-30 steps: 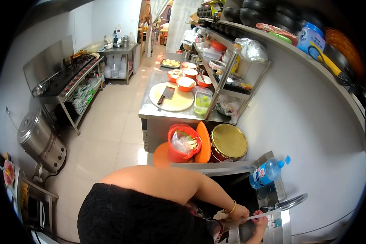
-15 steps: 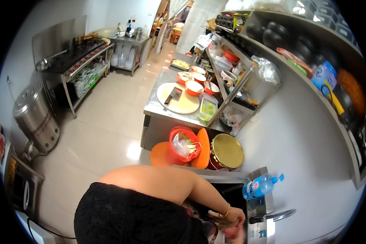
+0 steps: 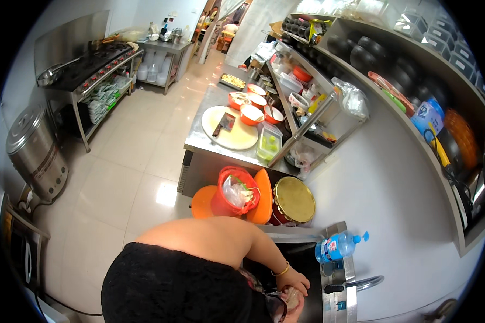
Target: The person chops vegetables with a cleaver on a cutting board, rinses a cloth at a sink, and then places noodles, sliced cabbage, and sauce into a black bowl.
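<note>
My left hand point(image 3: 295, 281), with a gold bracelet on its wrist, reaches over the dark sink basin point(image 3: 307, 257). Its fingers bend around a pale pinkish, wet-looking piece point(image 3: 292, 297), perhaps raw meat; its kind is unclear. Just below, part of my right hand point(image 3: 293, 315) shows against the same piece, most of it hidden by my black lace top and the picture's edge. A curved faucet point(image 3: 364, 283) stands on the sink's rim, right of my hands. Behind it is a clear bottle of blue liquid with a pump top point(image 3: 334, 247).
Ahead, a steel counter point(image 3: 195, 141) carries a round cutting board point(image 3: 242, 141) with a cleaver point(image 3: 223, 124), several orange bowls and a clear box of green pieces point(image 3: 269, 144). A red bin point(image 3: 216, 199) and gold-lidded drum point(image 3: 295, 199) stand below. Shelves line the right wall; a stove point(image 3: 86, 70) stands far left.
My left hand has moved a little left and up, and its fingers now lie over the pale piece. My right hand has drawn back toward my body. The whole view has shifted slightly.
</note>
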